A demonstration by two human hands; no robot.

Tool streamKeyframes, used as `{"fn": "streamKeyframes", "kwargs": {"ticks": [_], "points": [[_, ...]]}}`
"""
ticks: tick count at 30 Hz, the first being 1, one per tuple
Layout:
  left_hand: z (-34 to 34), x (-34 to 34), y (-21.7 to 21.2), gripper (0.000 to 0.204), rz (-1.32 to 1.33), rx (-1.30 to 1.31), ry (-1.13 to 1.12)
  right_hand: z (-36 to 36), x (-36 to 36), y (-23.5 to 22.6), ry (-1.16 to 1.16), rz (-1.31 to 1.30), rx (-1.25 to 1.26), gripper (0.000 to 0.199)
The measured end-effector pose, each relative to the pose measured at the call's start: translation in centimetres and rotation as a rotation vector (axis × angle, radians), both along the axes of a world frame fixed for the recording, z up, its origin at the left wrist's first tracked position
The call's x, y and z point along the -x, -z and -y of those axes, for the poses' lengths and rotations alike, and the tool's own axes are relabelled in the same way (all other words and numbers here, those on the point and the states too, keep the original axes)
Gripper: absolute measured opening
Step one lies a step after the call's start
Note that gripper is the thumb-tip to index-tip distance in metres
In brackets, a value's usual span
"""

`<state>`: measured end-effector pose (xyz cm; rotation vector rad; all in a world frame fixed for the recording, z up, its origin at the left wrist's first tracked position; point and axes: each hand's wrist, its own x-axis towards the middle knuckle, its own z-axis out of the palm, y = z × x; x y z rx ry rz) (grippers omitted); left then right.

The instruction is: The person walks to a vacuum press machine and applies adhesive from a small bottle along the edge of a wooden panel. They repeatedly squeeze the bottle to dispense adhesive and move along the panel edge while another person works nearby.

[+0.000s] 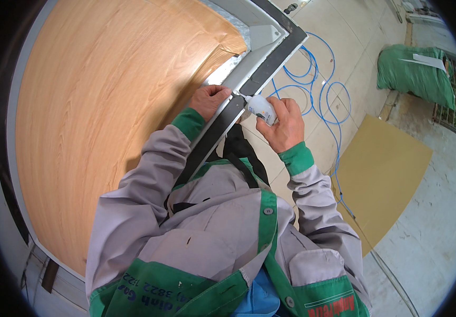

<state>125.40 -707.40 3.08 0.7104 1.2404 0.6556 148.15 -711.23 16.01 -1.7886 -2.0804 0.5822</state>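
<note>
green-cuffed hands (pixel 207 102) (pixel 287 127): right grips white bottle (pixel 261 109), left at black-edged frame (pixel 268 70).

Blue lettering (pixel 151 285), red lettering (pixel 332 306) on jacket (pixel 212 232), print (pixel 254 110) on bottle (pixel 263 108)

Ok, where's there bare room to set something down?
The wood-grain panel is bare left of the left sleeve. The tan board's middle is bare too, bordered by the blue hose on its left. Crowded: the black strip, where the left hand and bottle in the right hand nearly meet, and the tiles under the hose loops.
</note>
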Motion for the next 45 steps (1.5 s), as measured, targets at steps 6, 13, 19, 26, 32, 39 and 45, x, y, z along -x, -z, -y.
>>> {"fn": "streamKeyframes", "kwargs": {"ticks": [6,13,19,26,32,39,45], "points": [[-0.1,0.1,0.1,0.038,-0.026,-0.013,0.017,-0.3,0.3,-0.4,-0.015,0.017,-0.026,0.047],[0.1,0.0,0.0,0.038,-0.032,-0.014,0.011,-0.5,0.3,-0.6,-0.037,0.013,-0.045,0.045],[0.1,0.0,-0.1,0.037,-0.016,-0.025,0.011,-0.7,0.3,-0.7,-0.069,0.041,-0.053,0.045],[0.2,0.0,-0.1,0.037,-0.007,-0.013,0.008,-0.7,0.2,-0.7,-0.082,0.003,-0.060,0.044],[0.1,0.1,-0.1,0.037,-0.026,-0.005,0.017,-1.0,0.2,-1.0,-0.093,0.016,-0.041,0.044],[0.1,0.1,-0.4,0.037,-0.023,0.008,0.014,-1.3,0.6,-1.3,-0.098,-0.005,-0.054,0.042],[0.1,-0.1,-0.3,0.036,-0.071,-0.026,0.006,-1.4,0.8,-1.4,-0.112,0.017,-0.048,0.044]]}}
